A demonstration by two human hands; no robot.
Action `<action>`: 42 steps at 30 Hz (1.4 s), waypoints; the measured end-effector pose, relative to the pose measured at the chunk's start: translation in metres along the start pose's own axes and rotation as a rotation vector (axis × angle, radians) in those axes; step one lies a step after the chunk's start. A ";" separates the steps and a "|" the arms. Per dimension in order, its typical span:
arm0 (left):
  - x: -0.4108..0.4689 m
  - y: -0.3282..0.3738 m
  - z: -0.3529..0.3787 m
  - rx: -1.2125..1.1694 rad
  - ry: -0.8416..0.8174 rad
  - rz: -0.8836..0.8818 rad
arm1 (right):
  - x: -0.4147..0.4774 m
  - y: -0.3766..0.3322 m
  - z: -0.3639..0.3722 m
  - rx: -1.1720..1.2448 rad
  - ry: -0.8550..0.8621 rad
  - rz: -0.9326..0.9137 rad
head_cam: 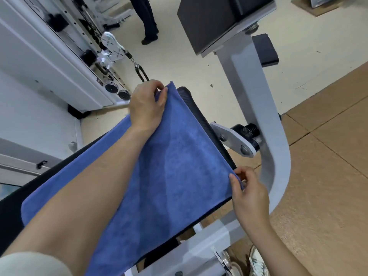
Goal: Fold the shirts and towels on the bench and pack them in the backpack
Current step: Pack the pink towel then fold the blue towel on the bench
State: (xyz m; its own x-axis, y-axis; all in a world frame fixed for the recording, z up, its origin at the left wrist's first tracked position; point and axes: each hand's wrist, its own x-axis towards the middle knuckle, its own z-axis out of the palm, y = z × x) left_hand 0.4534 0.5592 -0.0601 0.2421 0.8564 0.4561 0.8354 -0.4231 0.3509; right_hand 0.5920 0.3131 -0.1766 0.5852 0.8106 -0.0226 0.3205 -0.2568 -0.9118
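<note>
A blue towel (175, 166) lies spread along the black padded bench (201, 114), covering most of its top. My left hand (146, 104) pinches the towel's far corner at the bench's end. At the towel's near right corner, my right hand (249, 194) pinches the cloth at the bench's side edge. My left forearm lies across the towel. No shirt or backpack shows in this view.
A grey curved machine frame (274, 148) with a black pad (207, 22) stands right beyond the bench end. A white cable machine (65, 62) with pulleys is at the left. A person's legs (147, 18) stand far back. Brown floor mats (328, 152) lie at the right.
</note>
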 end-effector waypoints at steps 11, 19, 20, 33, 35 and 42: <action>0.027 0.013 0.019 0.070 -0.093 0.021 | 0.004 0.007 -0.009 0.061 0.042 0.092; -0.029 0.030 -0.020 0.150 0.140 0.376 | -0.020 -0.005 -0.011 -0.273 0.038 -0.329; -0.057 0.032 -0.031 0.137 0.113 0.365 | -0.022 -0.007 -0.009 -0.276 -0.017 -0.399; -0.333 -0.035 -0.095 0.303 -0.324 -0.296 | -0.028 -0.013 0.036 -0.693 -0.234 -0.556; -0.325 -0.033 -0.093 0.293 -0.324 -0.340 | -0.027 -0.013 0.037 -0.720 -0.249 -0.518; -0.340 -0.036 -0.145 -0.054 -0.179 -0.550 | -0.034 -0.047 0.029 -0.863 -0.327 -0.429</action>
State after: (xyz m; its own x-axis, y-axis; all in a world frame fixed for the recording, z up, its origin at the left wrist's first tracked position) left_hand 0.2692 0.2407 -0.1098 -0.1368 0.9893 0.0505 0.8365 0.0881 0.5408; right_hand 0.5357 0.3131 -0.1449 0.1034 0.9946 0.0082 0.9591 -0.0976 -0.2656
